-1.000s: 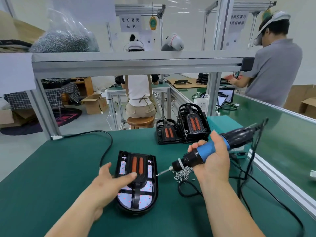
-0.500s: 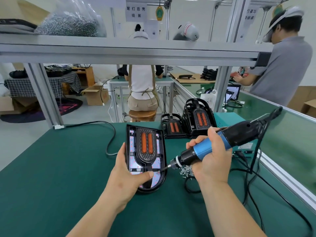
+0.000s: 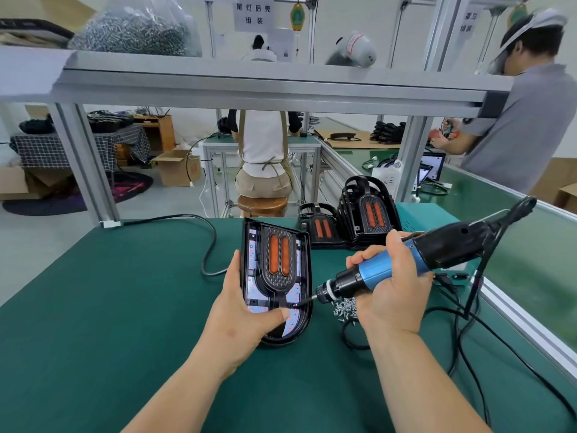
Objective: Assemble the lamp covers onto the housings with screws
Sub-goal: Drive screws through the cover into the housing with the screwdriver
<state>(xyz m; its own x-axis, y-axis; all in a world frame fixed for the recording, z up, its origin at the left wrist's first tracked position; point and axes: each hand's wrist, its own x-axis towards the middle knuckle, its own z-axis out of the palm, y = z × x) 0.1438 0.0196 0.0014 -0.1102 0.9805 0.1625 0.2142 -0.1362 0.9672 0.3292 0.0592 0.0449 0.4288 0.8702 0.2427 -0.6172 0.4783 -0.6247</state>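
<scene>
Green-topped bench (image 3: 93,307) under an aluminium shelf frame (image 3: 249,85). Beyond: pale grey floor (image 3: 37,242), open cardboard box (image 3: 176,170), table draped in checked cloth (image 3: 40,151). Seated person (image 3: 263,142), white top, on round wooden stool (image 3: 262,204), back to camera. Standing person (image 3: 524,126), grey shirt, at right. White wall (image 3: 415,35); paper sign (image 3: 253,14) overhead.

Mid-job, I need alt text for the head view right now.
The left hand holds a black lamp housing tilted up from the green bench while the right hand grips a blue electric screwdriver, its bit at the housing's lower right side. Loose screws lie beside it; more housings are stacked behind.
</scene>
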